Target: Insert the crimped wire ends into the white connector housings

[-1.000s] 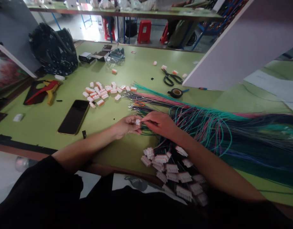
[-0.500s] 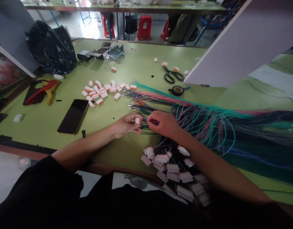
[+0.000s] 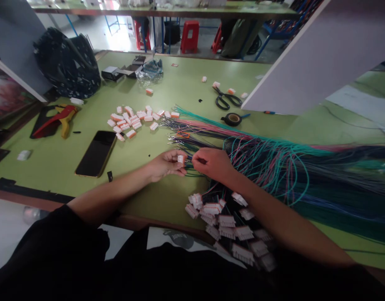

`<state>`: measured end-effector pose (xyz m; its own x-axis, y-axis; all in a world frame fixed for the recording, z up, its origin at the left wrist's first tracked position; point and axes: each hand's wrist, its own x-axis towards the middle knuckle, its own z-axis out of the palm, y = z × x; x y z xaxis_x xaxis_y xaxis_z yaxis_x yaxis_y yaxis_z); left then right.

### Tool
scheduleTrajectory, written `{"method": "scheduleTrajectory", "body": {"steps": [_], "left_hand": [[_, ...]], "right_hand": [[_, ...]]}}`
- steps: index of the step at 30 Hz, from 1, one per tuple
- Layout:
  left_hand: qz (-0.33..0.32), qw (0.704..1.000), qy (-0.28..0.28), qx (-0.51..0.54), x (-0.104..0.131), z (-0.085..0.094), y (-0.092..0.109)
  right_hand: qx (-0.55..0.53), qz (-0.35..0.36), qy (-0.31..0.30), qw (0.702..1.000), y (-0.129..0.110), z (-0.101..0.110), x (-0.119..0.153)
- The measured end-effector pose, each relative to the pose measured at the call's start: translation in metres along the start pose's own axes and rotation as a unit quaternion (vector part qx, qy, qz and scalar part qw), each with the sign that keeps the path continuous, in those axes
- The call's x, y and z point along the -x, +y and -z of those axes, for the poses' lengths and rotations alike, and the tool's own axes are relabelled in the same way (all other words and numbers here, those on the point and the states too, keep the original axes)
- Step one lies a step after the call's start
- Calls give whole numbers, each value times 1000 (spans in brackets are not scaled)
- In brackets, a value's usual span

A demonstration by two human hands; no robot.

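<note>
Well, at the centre of the frame the left hand (image 3: 167, 166) has its grip closed on a white connector (image 3: 181, 159). Just beside it the right hand (image 3: 214, 161) curls its fingers; I can't tell whether that grip is pinching a wire. The green surface (image 3: 161, 200) spreads all around, with coloured wires (image 3: 270, 152) running to the right edge. Loose connectors (image 3: 126, 121) lie left of centre, a phone (image 3: 97, 154) below them. Wired connectors (image 3: 226, 221) crowd the lower centre, some in dark shadow by the right forearm (image 3: 283, 217). Scissors (image 3: 224, 100) and black tape (image 3: 233, 119) sit upper right of centre, near a pale panel (image 3: 317, 62) that blocks part of the room. Red stools (image 3: 190, 37) stand across the top.
</note>
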<state>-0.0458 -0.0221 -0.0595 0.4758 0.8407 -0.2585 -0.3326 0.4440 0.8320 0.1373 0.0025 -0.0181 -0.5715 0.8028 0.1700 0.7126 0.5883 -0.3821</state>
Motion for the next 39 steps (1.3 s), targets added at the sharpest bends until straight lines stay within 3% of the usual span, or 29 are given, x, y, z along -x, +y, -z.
{"method": "scheduleTrajectory", "body": {"steps": [12,26,32,36,39], "left_hand": [[0,1000,19,-13,0,-2,-1],[-10,998,55,-23,-1,-5,-5],[-8,999,41,-26,1,-5,-4],[-13,999,25,-21,-1,-2,-6],[-9,1000,24,-8,-2,0,-7]], "right_hand": [[-117,-9,-19,993,2,-6,-1],[-116,7,-40,992,0,-13,-1],[-163,-26,-71,984,17,7,-12],[-6,-88,7,996,48,24,-27],[119,-88,-29,988,61,21,-38]]}}
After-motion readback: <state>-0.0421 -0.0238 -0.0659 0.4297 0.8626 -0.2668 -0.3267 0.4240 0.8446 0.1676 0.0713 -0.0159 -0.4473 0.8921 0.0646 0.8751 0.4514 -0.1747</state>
